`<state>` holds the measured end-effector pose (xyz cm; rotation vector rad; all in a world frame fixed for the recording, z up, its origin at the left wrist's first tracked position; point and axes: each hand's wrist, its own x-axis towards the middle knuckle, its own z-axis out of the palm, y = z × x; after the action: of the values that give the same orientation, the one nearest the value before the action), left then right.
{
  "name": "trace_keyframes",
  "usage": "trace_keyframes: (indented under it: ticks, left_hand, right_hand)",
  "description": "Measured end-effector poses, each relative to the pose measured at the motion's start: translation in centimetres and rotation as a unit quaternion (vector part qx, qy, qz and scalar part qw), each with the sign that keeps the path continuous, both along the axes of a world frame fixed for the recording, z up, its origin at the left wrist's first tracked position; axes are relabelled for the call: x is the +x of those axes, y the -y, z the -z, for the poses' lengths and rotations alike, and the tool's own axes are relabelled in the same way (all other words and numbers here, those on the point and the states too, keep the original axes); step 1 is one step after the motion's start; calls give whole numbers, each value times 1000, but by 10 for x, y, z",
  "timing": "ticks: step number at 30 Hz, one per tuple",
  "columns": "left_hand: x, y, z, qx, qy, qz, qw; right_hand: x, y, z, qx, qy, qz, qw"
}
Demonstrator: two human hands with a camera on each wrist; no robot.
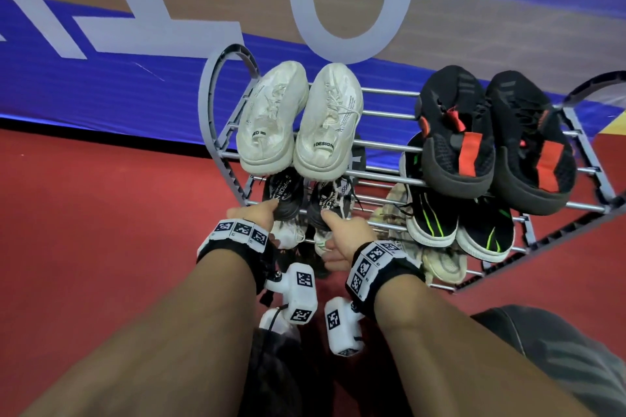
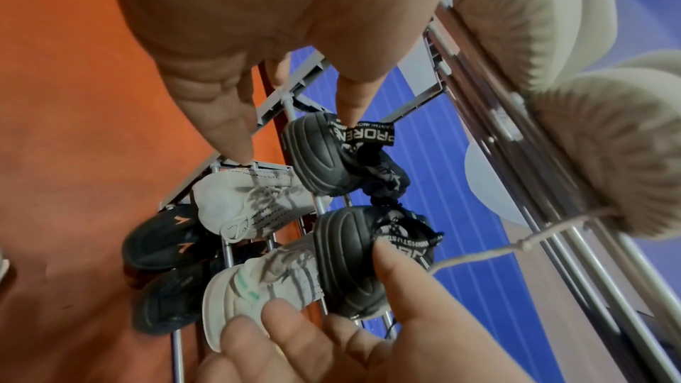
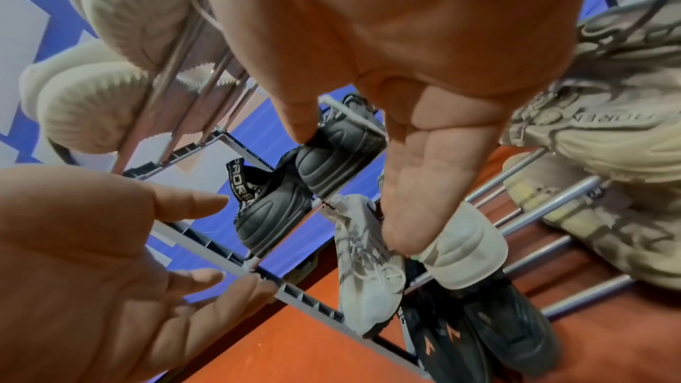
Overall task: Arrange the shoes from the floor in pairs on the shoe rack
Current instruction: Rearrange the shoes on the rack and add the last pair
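Note:
A grey tube shoe rack [image 1: 386, 91] stands against the wall. On its second tier sit two black shoes with lettered heel straps, the left one [image 1: 286, 195] and the right one [image 1: 325, 210]. My left hand [image 1: 254, 211] reaches the left black shoe [image 2: 320, 156], thumb tip on its strap and the other fingers straight. My right hand [image 1: 333, 223] has its thumb on the heel of the right black shoe [image 3: 331, 150], the rest of its fingers straight. Neither hand grips anything. The toes of both black shoes are hidden under the white pair [image 1: 301, 118] on the top tier.
A black and red pair [image 1: 498, 139] fills the top tier's right side, with a black pair with green stripes [image 1: 457, 223] below. Lower tiers hold grey knit shoes [image 2: 258, 208], beige shoes [image 1: 440, 261] and black shoes with orange marks [image 3: 479, 340]. Red floor [image 1: 101, 230] surrounds the rack.

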<state>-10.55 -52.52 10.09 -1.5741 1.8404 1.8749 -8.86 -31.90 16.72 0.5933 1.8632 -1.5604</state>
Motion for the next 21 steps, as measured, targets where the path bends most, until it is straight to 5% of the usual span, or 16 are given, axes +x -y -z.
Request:
trace_keyframes:
  ticks: [4,9,21]
  left_hand:
    - [15,-31,-61,-11,-31,-2,999]
    - [10,-31,-51,125,-62,2,990]
    - [2,-39,-46,76,-78,12,994]
  right_hand:
    - [-6,14,11,-64,-11,92,994]
    - [-16,19,14,-79,-14,131,988]
    - [-18,13,20,-86,-60,97,990]
